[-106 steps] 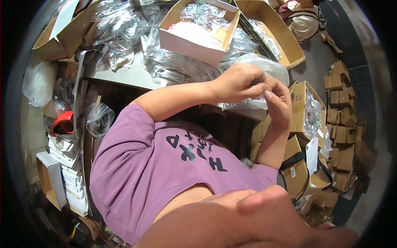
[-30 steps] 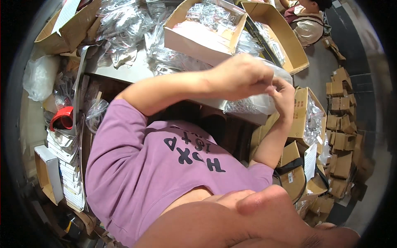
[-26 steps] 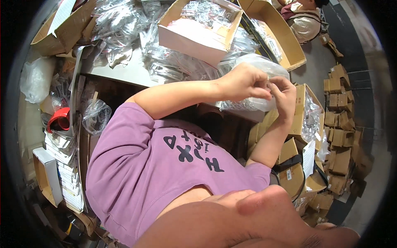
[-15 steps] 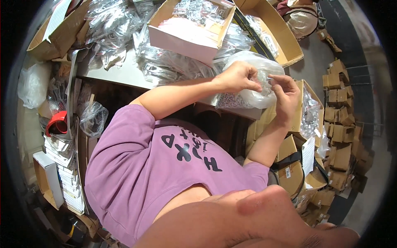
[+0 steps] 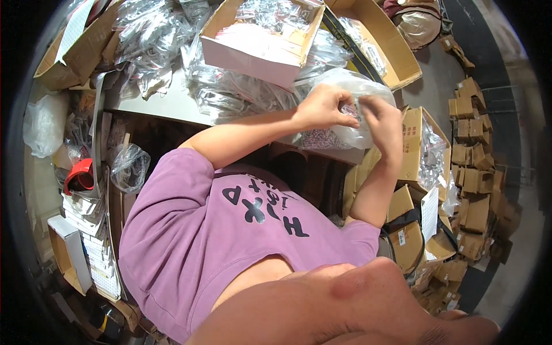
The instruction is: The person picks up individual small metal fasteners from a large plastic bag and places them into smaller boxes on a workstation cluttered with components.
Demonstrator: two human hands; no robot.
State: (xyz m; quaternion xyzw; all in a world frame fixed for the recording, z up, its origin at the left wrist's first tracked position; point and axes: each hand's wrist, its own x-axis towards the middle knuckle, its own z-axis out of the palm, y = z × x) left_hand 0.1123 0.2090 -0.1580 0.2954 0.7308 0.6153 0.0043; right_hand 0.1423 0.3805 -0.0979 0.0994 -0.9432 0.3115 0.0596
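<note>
My left hand (image 5: 326, 107) is closed, thumb and fingers pinched together. A small, clear, pinkish scrap shows at its fingertips, too small to name. My right hand (image 5: 384, 122) is raised just beside it, its fingers smeared by motion, so what it holds cannot be made out. Beneath and behind both hands lies a large translucent plastic bag (image 5: 357, 85), opened out on the table. Many small metallic pieces (image 5: 322, 140) lie in it, near the table edge.
Flat clear packets (image 5: 152, 43) are heaped across the table (image 5: 164, 103). A white carton (image 5: 250, 54) of packets stands on them, with an open brown carton (image 5: 397, 52) to its right. Another carton (image 5: 415, 149) stands right of my right arm. Stacked boxes (image 5: 474, 172) line the far right.
My right hand has moved left and slightly up, closer to my left hand; the small shiny piece at its fingertips no longer shows. My left hand stays nearly in place, still pinched.
</note>
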